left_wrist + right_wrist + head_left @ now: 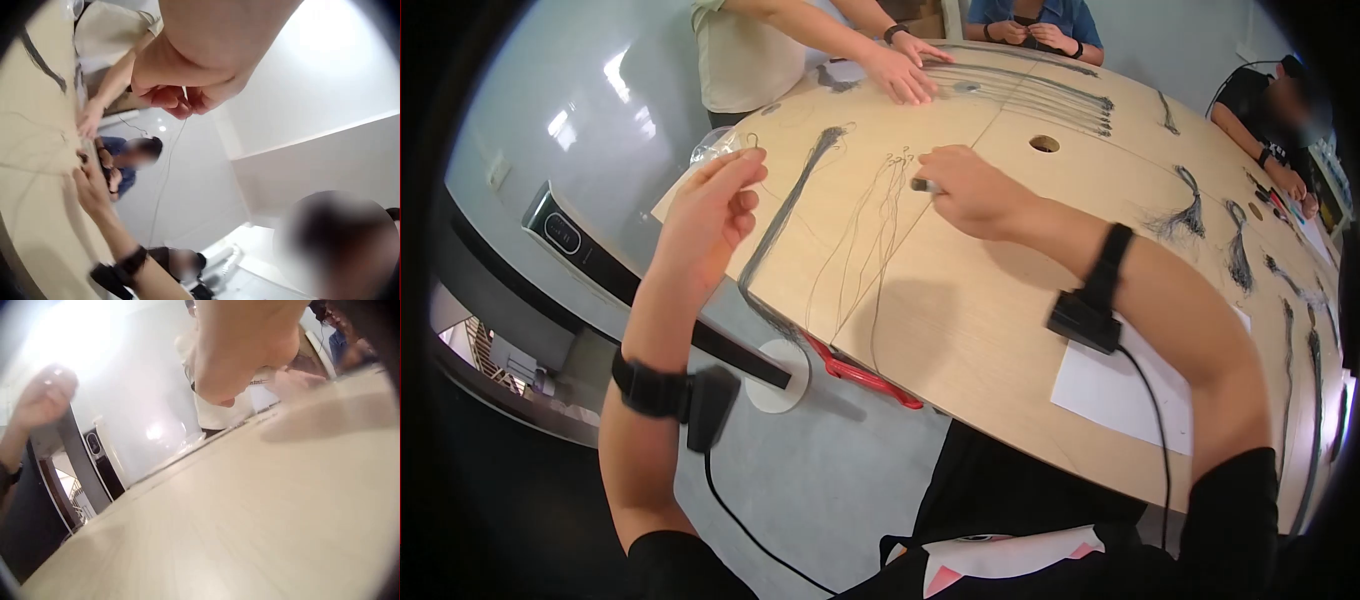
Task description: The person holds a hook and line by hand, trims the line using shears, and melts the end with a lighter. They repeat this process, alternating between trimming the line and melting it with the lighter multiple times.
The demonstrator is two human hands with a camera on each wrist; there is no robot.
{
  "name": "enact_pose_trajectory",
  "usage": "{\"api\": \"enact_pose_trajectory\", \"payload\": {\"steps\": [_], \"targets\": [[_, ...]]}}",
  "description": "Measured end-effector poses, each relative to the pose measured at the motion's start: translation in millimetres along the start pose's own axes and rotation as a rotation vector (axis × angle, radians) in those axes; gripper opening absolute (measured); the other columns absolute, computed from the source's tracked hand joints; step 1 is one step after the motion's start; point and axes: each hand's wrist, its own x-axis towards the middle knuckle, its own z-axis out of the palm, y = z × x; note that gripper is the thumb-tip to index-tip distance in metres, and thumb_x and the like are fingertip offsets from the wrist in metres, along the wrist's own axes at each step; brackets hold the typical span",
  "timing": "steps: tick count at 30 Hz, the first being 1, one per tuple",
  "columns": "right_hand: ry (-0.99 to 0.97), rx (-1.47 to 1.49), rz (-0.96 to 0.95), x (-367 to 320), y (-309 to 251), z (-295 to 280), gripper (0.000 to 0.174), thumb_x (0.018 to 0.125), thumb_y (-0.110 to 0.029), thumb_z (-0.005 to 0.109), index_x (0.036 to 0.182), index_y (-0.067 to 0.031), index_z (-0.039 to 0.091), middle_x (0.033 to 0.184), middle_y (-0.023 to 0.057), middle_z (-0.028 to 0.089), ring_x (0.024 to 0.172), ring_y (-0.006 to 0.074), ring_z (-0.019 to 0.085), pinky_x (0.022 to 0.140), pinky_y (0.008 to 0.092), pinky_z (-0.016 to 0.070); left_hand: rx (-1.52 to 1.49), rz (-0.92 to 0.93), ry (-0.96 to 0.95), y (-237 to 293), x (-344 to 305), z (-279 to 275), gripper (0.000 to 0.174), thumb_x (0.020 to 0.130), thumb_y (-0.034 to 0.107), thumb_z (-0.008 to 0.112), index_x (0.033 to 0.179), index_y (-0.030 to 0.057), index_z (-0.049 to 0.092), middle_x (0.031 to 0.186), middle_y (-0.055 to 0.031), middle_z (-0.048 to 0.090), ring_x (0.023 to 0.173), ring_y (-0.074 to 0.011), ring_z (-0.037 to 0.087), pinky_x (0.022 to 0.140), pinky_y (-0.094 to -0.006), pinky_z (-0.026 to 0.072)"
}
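Observation:
Raised over the table's left edge, my left hand (715, 205) pinches a thin wire between thumb and fingertips; its bent end (751, 138) sticks up above them. In the left wrist view the wire (164, 181) trails away from the fingertips. My right hand (978, 195) is low over the table with its fingers curled round a short dark cylindrical thing (925, 186), most of it hidden in the fist. Just left of that hand, several loose thin wires (885, 215) with small looped ends lie on the wood. A dark bundle of wires (800, 190) lies between my hands.
The wooden table (990, 330) has a round hole (1044, 144). White paper (1135, 400) lies near my right forearm. More wire bundles (1240, 250) lie at the right. Another person's hands (905, 75) touch wires across the table. A red part (855, 375) shows below the near edge.

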Motion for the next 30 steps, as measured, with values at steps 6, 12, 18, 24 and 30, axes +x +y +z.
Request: {"api": "enact_pose_trajectory", "payload": {"steps": [6, 12, 18, 24, 30], "targets": [[-0.111, 0.086, 0.011, -74.1, -38.4, -95.2, 0.015, 0.066, -0.001, 0.042, 0.081, -0.0014, 0.047, 0.079, 0.0132, 0.047, 0.081, 0.0294, 0.043, 0.075, 0.0361, 0.0347, -0.153, 0.128, 0.040, 21.5, 56.6, -59.1, 0.012, 0.078, 0.015, 0.054, 0.088, 0.0086, 0.054, 0.074, 0.0040, 0.050, 0.056, -0.0030, 0.043, 0.045, -0.0149, 0.0328], [-0.098, 0.049, 0.199, -130.1, -51.4, -144.8, 0.018, 0.066, 0.004, 0.044, 0.084, -0.0011, 0.047, 0.088, 0.0131, 0.050, 0.084, 0.0287, 0.044, 0.073, 0.0342, 0.0365, -0.266, 0.317, -0.255, 87.4, 13.5, -153.4, 0.024, 0.087, 0.012, 0.036, 0.106, 0.0005, 0.044, 0.089, -0.0040, 0.046, 0.075, -0.0092, 0.042, 0.058, -0.0198, 0.0376], [-0.099, 0.046, 0.229, -149.6, -48.4, -161.3, 0.018, 0.068, 0.003, 0.047, 0.086, -0.0015, 0.047, 0.092, 0.0135, 0.051, 0.081, 0.0286, 0.047, 0.072, 0.0334, 0.0376, -0.091, 0.567, -0.236, 179.7, -56.8, -230.7, 0.026, 0.087, 0.012, 0.036, 0.108, -0.0031, 0.039, 0.091, -0.0076, 0.044, 0.074, -0.0100, 0.040, 0.058, -0.0190, 0.0366], [-0.049, 0.055, 0.199, -158.0, -48.5, -176.2, 0.018, 0.070, 0.002, 0.047, 0.088, -0.0019, 0.047, 0.090, 0.0133, 0.052, 0.081, 0.0287, 0.047, 0.071, 0.0340, 0.0384, -0.097, 0.553, -0.073, 209.2, -101.6, -98.5, 0.012, 0.079, 0.016, 0.051, 0.075, 0.0057, 0.056, 0.070, -0.0063, 0.056, 0.060, -0.0145, 0.050, 0.051, -0.0251, 0.0385], [-0.064, -0.004, 0.308, -184.0, -65.5, -199.2, 0.020, 0.070, 0.002, 0.047, 0.089, -0.0004, 0.047, 0.089, 0.0151, 0.052, 0.079, 0.0303, 0.049, 0.071, 0.0342, 0.0393, 0.242, 0.338, 0.034, 101.6, 13.5, -51.9, 0.024, 0.081, 0.022, 0.048, 0.101, 0.0074, 0.050, 0.078, 0.0039, 0.047, 0.063, -0.0022, 0.042, 0.050, -0.0147, 0.0341]]}}
